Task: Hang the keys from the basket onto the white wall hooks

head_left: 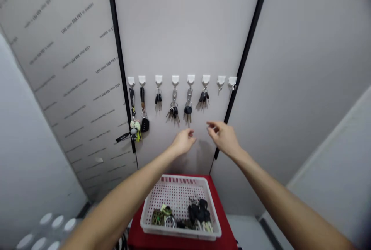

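My left hand (pixel 184 142) is in front of the wall panel, just below the hanging keys. Its fingers are curled in, and whatever they may hold is hidden. To its right is my right hand (pixel 223 137), thumb and fingers pinched together. A small pale speck shows at those fingertips, too blurred to name. The hands are apart from each other. Nearest above my left hand hangs a key bunch with a round dark head (pixel 188 110). Another key bunch (pixel 204 97) hangs above and left of my right hand.
White adhesive hooks (pixel 175 80) run in a row across the panel, several bearing keys. A car key (pixel 145 124) and a doll charm (pixel 133 132) hang at the left. Below, a white plastic basket (pixel 180 178) with keys and rings stands on a red surface (pixel 224 219).
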`<state>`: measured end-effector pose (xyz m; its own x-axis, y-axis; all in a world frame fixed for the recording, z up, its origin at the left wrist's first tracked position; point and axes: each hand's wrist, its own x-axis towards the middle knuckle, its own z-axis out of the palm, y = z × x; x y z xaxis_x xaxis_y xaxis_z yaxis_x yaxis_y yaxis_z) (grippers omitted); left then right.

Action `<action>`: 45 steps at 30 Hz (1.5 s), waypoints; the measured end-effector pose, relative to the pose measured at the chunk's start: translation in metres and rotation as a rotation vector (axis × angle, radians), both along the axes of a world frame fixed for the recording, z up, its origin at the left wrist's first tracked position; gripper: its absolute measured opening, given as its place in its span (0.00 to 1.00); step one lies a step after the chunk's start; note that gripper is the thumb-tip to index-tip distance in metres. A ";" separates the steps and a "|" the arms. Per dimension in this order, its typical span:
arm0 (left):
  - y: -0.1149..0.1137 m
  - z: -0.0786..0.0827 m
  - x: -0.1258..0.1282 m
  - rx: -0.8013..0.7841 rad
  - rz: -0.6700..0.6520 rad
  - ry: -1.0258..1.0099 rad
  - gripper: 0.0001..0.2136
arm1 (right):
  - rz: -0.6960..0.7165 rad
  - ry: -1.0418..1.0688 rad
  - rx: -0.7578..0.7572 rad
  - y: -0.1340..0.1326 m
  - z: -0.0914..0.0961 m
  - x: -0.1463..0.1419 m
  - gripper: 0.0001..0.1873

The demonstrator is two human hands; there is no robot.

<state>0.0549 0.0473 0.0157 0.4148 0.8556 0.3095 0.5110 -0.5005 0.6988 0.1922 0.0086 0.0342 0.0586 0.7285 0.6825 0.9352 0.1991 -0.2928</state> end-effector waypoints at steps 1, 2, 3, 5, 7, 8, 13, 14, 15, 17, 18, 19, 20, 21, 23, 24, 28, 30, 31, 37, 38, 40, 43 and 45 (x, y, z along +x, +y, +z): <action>-0.005 -0.020 -0.008 -0.053 -0.028 0.012 0.16 | 0.035 -0.010 -0.105 -0.009 -0.021 -0.005 0.14; -0.010 -0.041 -0.016 -0.105 -0.049 0.027 0.15 | 0.077 -0.027 -0.219 -0.018 -0.043 -0.010 0.14; -0.017 -0.060 -0.023 -0.150 -0.063 0.040 0.14 | 0.120 -0.042 -0.330 -0.028 -0.064 -0.016 0.13; -0.031 -0.096 -0.034 -0.222 -0.086 0.065 0.13 | 0.203 -0.086 -0.521 -0.045 -0.103 -0.027 0.13; -0.047 -0.124 -0.040 -0.265 -0.115 0.107 0.13 | 0.255 -0.151 -0.663 -0.059 -0.131 -0.036 0.12; -0.054 -0.134 -0.041 -0.271 -0.130 0.138 0.13 | 0.267 -0.191 -0.708 -0.064 -0.140 -0.040 0.12; -0.071 -0.162 -0.040 -0.252 -0.175 0.240 0.11 | 0.233 -0.345 -0.773 -0.072 -0.160 -0.049 0.16; -0.071 -0.164 -0.040 -0.262 -0.174 0.227 0.11 | 0.222 -0.350 -0.780 -0.072 -0.162 -0.050 0.17; -0.071 -0.166 -0.040 -0.275 -0.174 0.207 0.11 | 0.214 -0.347 -0.783 -0.071 -0.164 -0.050 0.17; -0.070 -0.170 -0.040 -0.299 -0.180 0.155 0.10 | 0.209 -0.319 -0.771 -0.069 -0.166 -0.050 0.16; -0.069 -0.172 -0.040 -0.309 -0.185 0.124 0.10 | 0.212 -0.297 -0.756 -0.069 -0.167 -0.050 0.15; -0.068 -0.174 -0.040 -0.318 -0.195 0.085 0.11 | 0.214 -0.270 -0.737 -0.068 -0.168 -0.050 0.15; -0.067 -0.177 -0.039 -0.329 -0.201 0.039 0.10 | 0.219 -0.239 -0.718 -0.068 -0.168 -0.050 0.14; -0.066 -0.179 -0.039 -0.345 -0.201 -0.014 0.10 | 0.225 -0.203 -0.703 -0.068 -0.168 -0.051 0.14; -0.064 -0.183 -0.037 -0.403 -0.174 -0.137 0.08 | 0.239 -0.115 -0.683 -0.069 -0.167 -0.051 0.13; -0.063 -0.184 -0.036 -0.446 -0.153 -0.205 0.08 | 0.241 -0.066 -0.678 -0.069 -0.166 -0.052 0.12; -0.061 -0.179 -0.034 -0.599 -0.100 -0.483 0.08 | 0.211 0.079 -0.652 -0.067 -0.164 -0.053 0.11; -0.062 -0.174 -0.035 -0.619 -0.096 -0.571 0.08 | 0.202 0.113 -0.636 -0.065 -0.164 -0.053 0.11; -0.062 -0.171 -0.036 -0.622 -0.089 -0.600 0.08 | 0.198 0.127 -0.629 -0.064 -0.165 -0.053 0.12; -0.058 -0.163 -0.040 -0.616 0.029 -0.755 0.06 | 0.179 0.168 -0.595 -0.063 -0.166 -0.054 0.13; -0.058 -0.162 -0.041 -0.608 0.044 -0.772 0.06 | 0.171 0.168 -0.589 -0.063 -0.165 -0.054 0.13; -0.057 -0.162 -0.041 -0.596 0.052 -0.788 0.06 | 0.157 0.180 -0.560 -0.063 -0.164 -0.056 0.12; -0.058 -0.162 -0.042 -0.596 0.019 -0.787 0.07 | 0.222 0.259 -0.513 -0.063 -0.165 -0.061 0.12; -0.058 -0.162 -0.042 -0.611 -0.005 -0.787 0.08 | 0.323 0.340 -0.528 -0.061 -0.168 -0.063 0.13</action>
